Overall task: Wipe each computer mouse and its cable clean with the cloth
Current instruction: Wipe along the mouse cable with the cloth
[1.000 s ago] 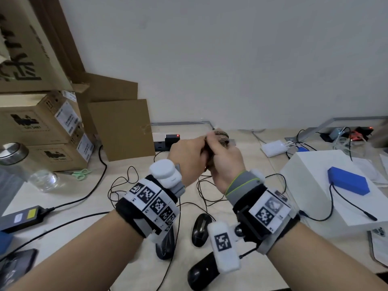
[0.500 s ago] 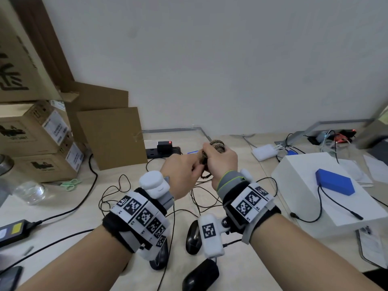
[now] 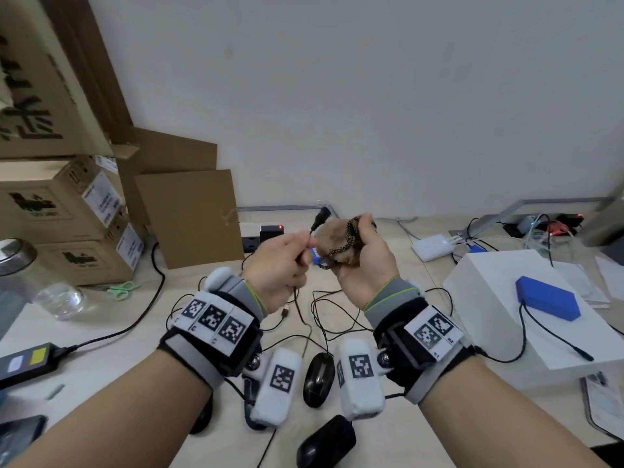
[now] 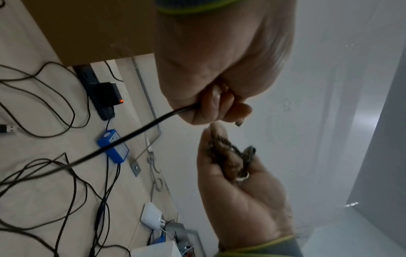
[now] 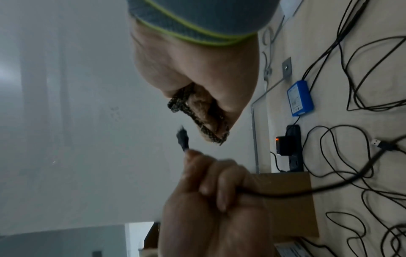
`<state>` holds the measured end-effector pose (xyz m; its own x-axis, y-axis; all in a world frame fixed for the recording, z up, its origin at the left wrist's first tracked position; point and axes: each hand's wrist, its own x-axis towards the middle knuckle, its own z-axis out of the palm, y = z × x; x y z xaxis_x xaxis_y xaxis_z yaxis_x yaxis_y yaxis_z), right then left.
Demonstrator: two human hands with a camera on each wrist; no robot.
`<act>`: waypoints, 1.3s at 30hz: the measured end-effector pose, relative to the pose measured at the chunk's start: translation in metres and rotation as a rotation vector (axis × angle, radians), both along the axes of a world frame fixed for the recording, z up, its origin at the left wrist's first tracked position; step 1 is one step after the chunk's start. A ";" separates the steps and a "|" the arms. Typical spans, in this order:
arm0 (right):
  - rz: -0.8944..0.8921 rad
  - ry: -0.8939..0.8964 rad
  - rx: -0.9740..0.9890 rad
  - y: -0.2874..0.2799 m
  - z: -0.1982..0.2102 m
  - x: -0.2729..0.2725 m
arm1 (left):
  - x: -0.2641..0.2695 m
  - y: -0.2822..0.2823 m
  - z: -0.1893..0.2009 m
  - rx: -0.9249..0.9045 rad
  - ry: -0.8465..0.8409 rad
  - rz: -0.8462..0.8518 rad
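Observation:
My left hand (image 3: 304,253) grips a thin black mouse cable (image 4: 131,137) just below its plug (image 3: 320,217), which sticks up past the fingers. Beside it, palm up, my right hand (image 3: 366,244) holds a bunched brown cloth (image 3: 332,239) with a speckled trim; cloth and plug are a small gap apart. The cable (image 5: 329,189) runs down from the left fist to the desk. Black mice lie below my wrists: one (image 3: 318,378) between the wrist cameras, another (image 3: 326,440) near the front edge, a third (image 3: 202,413) mostly hidden under my left forearm.
Loose black cables (image 3: 331,315) tangle on the desk under my hands. Cardboard boxes (image 3: 60,211) stack at the left, with a glass jar (image 3: 57,298) and scissors (image 3: 121,290). A white box (image 3: 489,298) carrying a blue device (image 3: 547,302) stands right. A power strip (image 3: 266,231) lies by the wall.
My hands, pressed together around cloth and cable before, have come apart. The plug end now shows free of the cloth, and my right hand has turned palm up.

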<state>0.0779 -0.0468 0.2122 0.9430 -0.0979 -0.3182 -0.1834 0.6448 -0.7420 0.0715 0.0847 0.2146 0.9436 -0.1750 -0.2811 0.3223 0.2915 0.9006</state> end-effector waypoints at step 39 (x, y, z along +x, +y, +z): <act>0.245 0.067 -1.434 -0.058 -0.149 -0.071 | -0.141 -0.014 -0.228 1.424 -0.333 -0.875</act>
<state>0.0073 -0.1043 0.0634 0.9700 -0.2051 -0.1308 -0.2373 -0.6790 -0.6947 -0.0693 0.0705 -0.0132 0.7554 -0.4382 -0.4872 -0.3055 -0.8932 0.3298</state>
